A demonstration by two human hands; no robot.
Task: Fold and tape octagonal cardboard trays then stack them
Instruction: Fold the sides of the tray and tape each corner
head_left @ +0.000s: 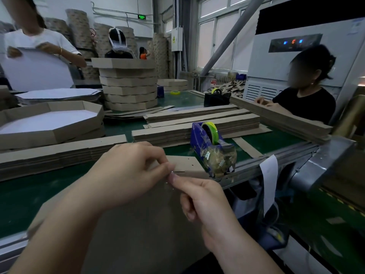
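A large brown cardboard piece [142,224] lies in front of me over the green table's near edge. My left hand [126,173] and my right hand [199,196] meet fingertip to fingertip above it and pinch a strip of clear tape [171,177] between them. Just to the right stands the blue tape dispenser [209,147] with a green-and-yellow roll. Behind the hands, a cardboard flap [185,162] lies flat. A folded octagonal tray [59,123] with a white inside sits at the left. A tall stack of finished trays [128,86] rises at the back.
Piles of long cardboard strips [197,123] cross the green table [39,186]. One person at the back left holds a white sheet [35,70]. Another person in black [304,103] sits at the right. A second dispenser [216,98] stands farther back. A metal rail [276,157] edges the table.
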